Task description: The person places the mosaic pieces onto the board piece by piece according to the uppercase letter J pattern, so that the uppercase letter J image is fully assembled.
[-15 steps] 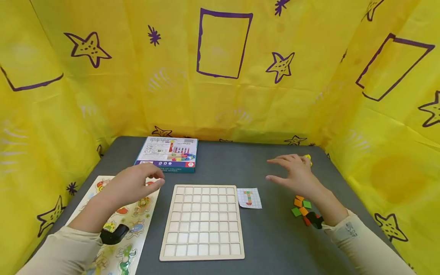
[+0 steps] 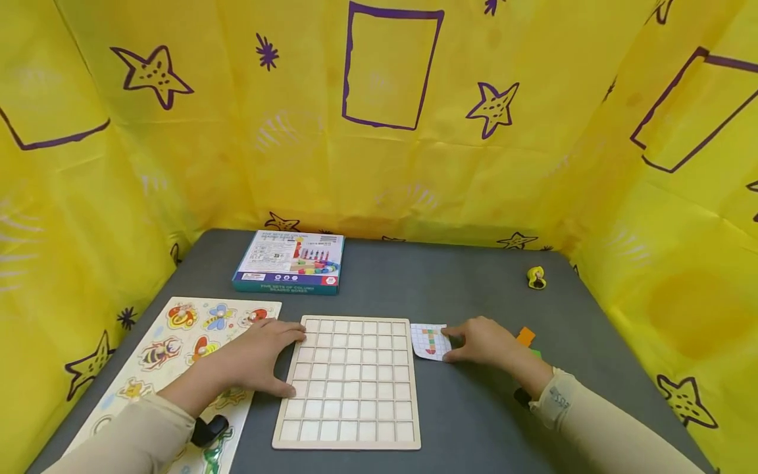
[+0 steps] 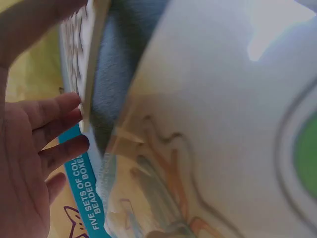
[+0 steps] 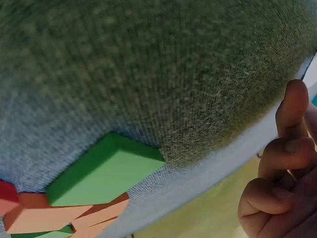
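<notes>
On our left we see a glossy, pale puzzle board (image 2: 168,336) with rounded insect shapes; in the left wrist view its sheen throws back a white glare. Over its right edge reaches the left hand (image 2: 253,359), fingers loosely extended and thumb spread well away from them, gripping nothing; their tips meet the left rim of the grid board. Behind, a flat, printed cardboard box (image 2: 290,260) shows a teal side.

In the middle, between the two hands, lies the grid board (image 2: 351,376), light and smooth like wood, a rectangle with thin raised ribs parting shallow square cells. Just beside its right rim we find a small paper card (image 2: 425,343), ruled in squares with a coloured hooked figure. The right hand (image 2: 484,341) has index finger and thumb apart at the card's right edge, its other fingers bent; we cannot tell whether it pinches the paper.

Farther right, partly behind the forearm, are flat-faced, crisp-edged blocks: orange (image 2: 525,337), green (image 4: 106,171) and red (image 4: 7,197). They rest on a grey, finely woven tabletop (image 2: 462,415). Beyond them sits a small, rounded yellow object (image 2: 535,278).
</notes>
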`<state>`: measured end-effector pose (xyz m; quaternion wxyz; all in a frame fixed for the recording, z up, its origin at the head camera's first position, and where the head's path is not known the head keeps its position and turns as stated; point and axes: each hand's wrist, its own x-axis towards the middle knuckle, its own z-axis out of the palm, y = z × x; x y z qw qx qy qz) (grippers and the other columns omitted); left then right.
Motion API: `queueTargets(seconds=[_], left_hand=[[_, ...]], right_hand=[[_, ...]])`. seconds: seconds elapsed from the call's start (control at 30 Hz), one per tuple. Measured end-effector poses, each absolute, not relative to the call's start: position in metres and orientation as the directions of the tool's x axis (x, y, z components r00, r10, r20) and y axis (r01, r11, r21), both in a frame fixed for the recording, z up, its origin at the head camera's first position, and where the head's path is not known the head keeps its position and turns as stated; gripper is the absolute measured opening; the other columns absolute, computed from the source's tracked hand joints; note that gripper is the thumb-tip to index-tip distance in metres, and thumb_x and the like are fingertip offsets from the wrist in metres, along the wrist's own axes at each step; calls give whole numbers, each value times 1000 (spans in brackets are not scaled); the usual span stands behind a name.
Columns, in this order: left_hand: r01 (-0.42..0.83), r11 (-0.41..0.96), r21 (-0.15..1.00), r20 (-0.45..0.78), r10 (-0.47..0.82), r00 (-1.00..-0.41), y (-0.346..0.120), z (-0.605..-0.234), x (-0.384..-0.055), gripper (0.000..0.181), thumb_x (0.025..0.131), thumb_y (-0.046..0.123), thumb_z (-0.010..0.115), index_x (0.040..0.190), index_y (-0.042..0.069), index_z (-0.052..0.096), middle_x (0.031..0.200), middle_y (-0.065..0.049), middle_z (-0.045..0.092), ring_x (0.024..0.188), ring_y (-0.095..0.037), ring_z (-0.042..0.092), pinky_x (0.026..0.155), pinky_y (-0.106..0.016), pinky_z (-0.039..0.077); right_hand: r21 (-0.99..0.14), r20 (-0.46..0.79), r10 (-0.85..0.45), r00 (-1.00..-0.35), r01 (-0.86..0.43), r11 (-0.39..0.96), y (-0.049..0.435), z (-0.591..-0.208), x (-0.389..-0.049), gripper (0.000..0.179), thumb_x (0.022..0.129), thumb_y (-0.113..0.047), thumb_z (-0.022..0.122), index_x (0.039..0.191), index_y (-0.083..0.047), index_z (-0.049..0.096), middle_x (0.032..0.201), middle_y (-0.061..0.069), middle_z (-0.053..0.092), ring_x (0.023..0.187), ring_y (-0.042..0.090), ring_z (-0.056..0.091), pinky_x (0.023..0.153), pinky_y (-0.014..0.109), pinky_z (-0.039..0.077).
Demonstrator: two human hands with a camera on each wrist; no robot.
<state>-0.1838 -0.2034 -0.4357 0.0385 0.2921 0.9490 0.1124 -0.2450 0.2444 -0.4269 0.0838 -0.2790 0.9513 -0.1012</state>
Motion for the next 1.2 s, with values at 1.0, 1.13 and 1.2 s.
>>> queueTargets(seconds=[1.0,1.13,1.2], left_hand=[[509,836,206,-55,530,-847,-202,-414,-210,108,57,85,68,142,21,54,149,6,43,134,-33,34,109,-57,19],[513,829,222,-80,540,-838,-185,-418,-209,109,57,86,67,143,20,54,149,5,43,132,-34,34,109,-56,20],[512,829,225,-105,543,-833,-175,-419,-207,109,58,86,67,143,20,53,149,4,43,132,-35,34,109,-56,20]], right_hand=[[-79,-226,-425,-877,-418,905,272,-387,-260,74,74,-71,68,135,-30,61,83,13,68,63,22,48,47,36,34],[-71,-274,-379,-884,-375,924,285,-389,-255,77,73,-74,67,136,-31,60,91,17,69,64,22,49,47,36,35],[-72,-293,-368,-882,-364,929,290,-391,-253,79,72,-75,67,137,-31,60,93,19,69,65,22,50,48,36,36]])
